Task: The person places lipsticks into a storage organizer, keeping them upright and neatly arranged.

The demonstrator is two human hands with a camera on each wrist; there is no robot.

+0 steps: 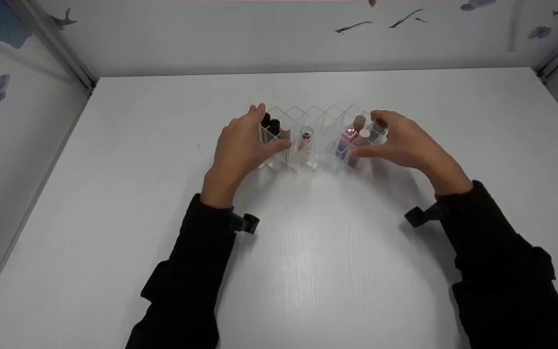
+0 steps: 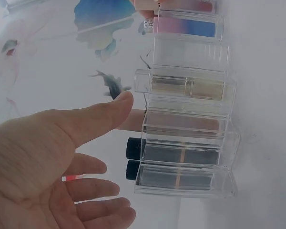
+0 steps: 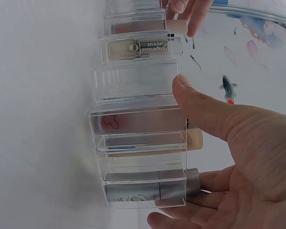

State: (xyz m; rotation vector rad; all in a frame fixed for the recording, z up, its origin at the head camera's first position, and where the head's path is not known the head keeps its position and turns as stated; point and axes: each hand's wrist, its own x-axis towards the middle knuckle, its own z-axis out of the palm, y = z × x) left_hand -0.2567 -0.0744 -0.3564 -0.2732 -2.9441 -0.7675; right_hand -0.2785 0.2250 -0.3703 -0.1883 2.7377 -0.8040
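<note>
A clear zigzag-walled lipstick organizer (image 1: 327, 121) stands on the white table, holding several tubes. Over its left end is my left hand (image 1: 242, 138), thumb and fingers spread; the left wrist view shows them beside two black-capped lipsticks (image 2: 133, 149). At the other end my right hand (image 1: 405, 138) spans the organizer, with the thumb at the front rim and fingers around the end by a silver-capped tube (image 3: 193, 181). A pink-purple tube (image 1: 347, 140) sits close to the right thumb. Near the middle stands a clear-capped lip gloss (image 1: 306, 140).
The white table (image 1: 288, 271) stretches around the organizer. Pale panels (image 1: 259, 39) with flower and fish patterns rise at its back and sides. Both black sleeves (image 1: 192, 261) carry dark wrist mounts (image 1: 245, 223) that jut inward.
</note>
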